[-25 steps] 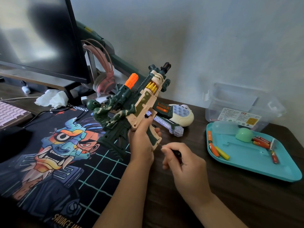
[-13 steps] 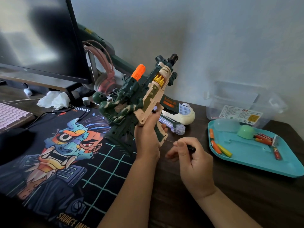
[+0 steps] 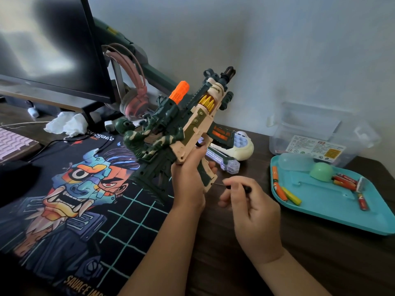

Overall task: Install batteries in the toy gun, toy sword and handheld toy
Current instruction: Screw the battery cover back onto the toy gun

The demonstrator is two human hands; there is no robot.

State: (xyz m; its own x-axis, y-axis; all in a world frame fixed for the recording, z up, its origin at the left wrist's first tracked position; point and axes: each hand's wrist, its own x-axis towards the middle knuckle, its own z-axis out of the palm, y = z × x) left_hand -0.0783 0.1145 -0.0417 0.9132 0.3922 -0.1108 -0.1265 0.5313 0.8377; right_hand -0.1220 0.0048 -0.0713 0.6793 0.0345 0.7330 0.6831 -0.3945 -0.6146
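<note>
My left hand (image 3: 189, 180) grips the handle of the green and beige toy gun (image 3: 188, 122), holding it tilted with its muzzle up toward the wall. My right hand (image 3: 251, 208) holds a small black-handled screwdriver (image 3: 233, 185), whose thin tip touches the bottom of the gun's grip. Behind the gun lie a clear toy sword (image 3: 223, 162) and a cream handheld toy (image 3: 242, 146) with round buttons. Several orange, red and yellow batteries (image 3: 282, 192) lie in the teal tray (image 3: 333, 214) at the right.
A large printed desk mat (image 3: 70, 199) covers the left of the dark wooden desk. A monitor (image 3: 49, 45), pink headphones (image 3: 134, 99), crumpled tissue (image 3: 67, 124) and a pink keyboard (image 3: 10, 142) stand at the back left. A clear plastic box (image 3: 320, 133) sits behind the tray.
My left hand has raised the toy gun and shifted it slightly right. My right hand with the screwdriver moved right and stays at the bottom of the grip.
</note>
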